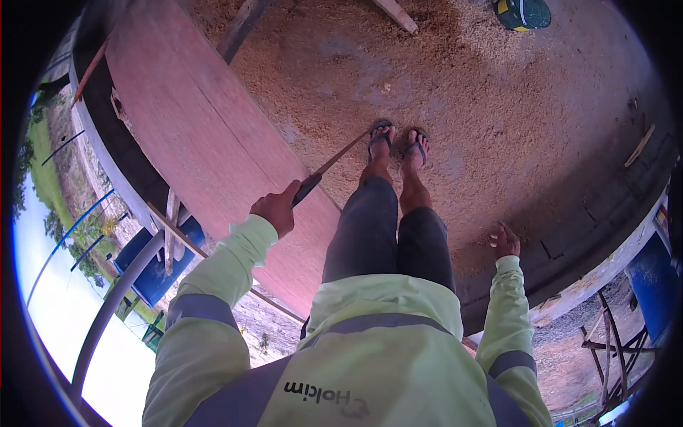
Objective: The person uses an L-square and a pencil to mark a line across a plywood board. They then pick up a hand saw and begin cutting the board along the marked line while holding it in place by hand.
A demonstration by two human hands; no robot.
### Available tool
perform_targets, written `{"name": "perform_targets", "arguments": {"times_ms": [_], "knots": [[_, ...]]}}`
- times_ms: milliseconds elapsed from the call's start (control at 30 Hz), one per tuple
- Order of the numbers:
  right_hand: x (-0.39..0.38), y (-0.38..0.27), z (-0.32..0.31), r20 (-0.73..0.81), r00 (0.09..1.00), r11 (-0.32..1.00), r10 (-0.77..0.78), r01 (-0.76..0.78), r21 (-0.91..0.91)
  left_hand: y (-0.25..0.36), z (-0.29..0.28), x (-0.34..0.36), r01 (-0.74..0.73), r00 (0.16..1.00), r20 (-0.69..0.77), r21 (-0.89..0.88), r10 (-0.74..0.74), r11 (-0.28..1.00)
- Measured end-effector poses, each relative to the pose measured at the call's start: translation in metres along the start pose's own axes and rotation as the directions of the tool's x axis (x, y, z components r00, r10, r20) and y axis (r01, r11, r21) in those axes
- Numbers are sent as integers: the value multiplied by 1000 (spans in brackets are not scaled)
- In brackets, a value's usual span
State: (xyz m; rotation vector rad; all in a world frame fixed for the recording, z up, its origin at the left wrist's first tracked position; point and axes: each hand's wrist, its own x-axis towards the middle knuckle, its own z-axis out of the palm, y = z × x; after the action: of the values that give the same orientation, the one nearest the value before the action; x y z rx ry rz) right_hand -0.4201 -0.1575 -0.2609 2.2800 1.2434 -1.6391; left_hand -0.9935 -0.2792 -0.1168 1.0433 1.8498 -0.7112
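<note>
Brown-bladed, black-handled long thin tool (329, 165) gripped in the left hand (276, 211), fingers wrapped around the handle; blade slants past the edge of the pinkish wooden surface (206, 149), tip appearing near the dark thong sandal (382, 123) on the left foot. Right hand (506, 240): fingers loosely parted, near dark-grey block wall (583, 231). Brown granular debris (477, 128) covers much of the floor.

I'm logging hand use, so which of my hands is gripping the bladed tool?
Your left hand: it grips the dark handle, the thin blade slanting toward your left foot. Your right hand holds no visible tool.
</note>
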Motion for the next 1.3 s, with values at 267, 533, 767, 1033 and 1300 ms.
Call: {"name": "perform_targets", "arguments": {"times_ms": [267,533,767,1033,1300], "knots": [[1,32,-31,-78,980,976,183,-190,-108,-87,-66,-214,-74,997,-21,-47,73,996],[0,-5,11,46,999,1000,-8,8,19,-13,5,-7,-57,997,-57,-25,55,998],[29,61,-53,-55,989,984,137,-142,-105,-88,-68,-194,-105,993,-59,-75,100,992],[15,-22,-3,52,999,996,-1,6,-84,21,-21,0,-23,999,38,32,22,999],[31,35,-38,-17,982,972,189,-190,-137,-88,-64,-202,-114,993,-50,-101,110,988]]}}
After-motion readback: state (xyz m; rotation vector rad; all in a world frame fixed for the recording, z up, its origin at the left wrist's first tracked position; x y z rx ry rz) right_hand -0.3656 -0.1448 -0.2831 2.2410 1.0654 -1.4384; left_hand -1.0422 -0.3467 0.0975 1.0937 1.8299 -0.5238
